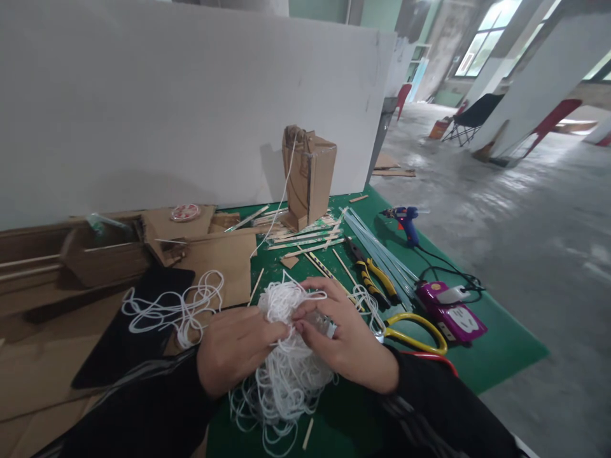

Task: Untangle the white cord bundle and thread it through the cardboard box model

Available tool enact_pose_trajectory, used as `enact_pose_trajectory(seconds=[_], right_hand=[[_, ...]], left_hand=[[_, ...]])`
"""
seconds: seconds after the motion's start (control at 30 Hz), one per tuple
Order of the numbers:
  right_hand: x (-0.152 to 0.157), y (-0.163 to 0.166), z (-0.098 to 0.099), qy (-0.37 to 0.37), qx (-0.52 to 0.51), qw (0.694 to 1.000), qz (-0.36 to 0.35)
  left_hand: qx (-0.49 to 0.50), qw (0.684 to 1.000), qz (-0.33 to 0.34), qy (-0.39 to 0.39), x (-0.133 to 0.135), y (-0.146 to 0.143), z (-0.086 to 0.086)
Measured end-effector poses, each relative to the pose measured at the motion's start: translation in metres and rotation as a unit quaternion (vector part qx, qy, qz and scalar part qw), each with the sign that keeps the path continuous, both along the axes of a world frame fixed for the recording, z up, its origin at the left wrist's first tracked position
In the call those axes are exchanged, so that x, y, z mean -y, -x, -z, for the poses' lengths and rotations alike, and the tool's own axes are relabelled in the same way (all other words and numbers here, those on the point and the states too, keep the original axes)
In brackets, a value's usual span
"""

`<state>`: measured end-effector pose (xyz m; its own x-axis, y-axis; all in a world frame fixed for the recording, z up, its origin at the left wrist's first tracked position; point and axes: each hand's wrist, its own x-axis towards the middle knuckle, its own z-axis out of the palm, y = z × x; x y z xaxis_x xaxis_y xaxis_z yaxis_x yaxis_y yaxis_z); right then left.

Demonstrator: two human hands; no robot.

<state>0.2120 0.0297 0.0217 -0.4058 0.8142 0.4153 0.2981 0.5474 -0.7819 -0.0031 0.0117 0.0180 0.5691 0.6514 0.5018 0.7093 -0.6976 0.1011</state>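
Note:
A big tangled bundle of white cord (291, 375) hangs and lies in loops at the near edge of the green table. My left hand (238, 346) grips the bundle from its left side, fingers curled into the strands. From the right, my right hand (346, 334) pinches the cord with thumb and fingertips, close to the left hand's thumb. Something clear, like plastic, shows beneath the right fingers; I cannot make out what it is. Loose cord loops (181, 305) spread out to the left, over cardboard and a black sheet.
A cardboard structure (315, 172) stands at the back by the white board (191, 108). Wooden sticks, pliers (375, 273), yellow-handled scissors (420, 332), clear glue sticks (377, 245), a blue glue gun (405, 222) and a purple power strip (451, 312) lie rightward. Cardboard pieces (95, 254) fill the left.

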Motion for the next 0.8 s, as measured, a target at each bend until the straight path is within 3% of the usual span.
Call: enact_pose_trajectory(seconds=[0.23,0.4,0.8], right_hand=[[0.001,0.000,0.000,-0.003,0.046,0.998,-0.032],[0.001,0.001,0.000,0.014,0.029,0.999,-0.014],[0.001,0.009,0.005,0.012,0.073,0.997,0.027]], left_hand=[[0.019,0.996,0.024,0.080,-0.007,-0.001,-0.006],[0.057,0.982,0.012,0.182,-0.007,0.000,-0.013],[-0.029,0.962,-0.012,0.270,-0.011,0.006,-0.036]])
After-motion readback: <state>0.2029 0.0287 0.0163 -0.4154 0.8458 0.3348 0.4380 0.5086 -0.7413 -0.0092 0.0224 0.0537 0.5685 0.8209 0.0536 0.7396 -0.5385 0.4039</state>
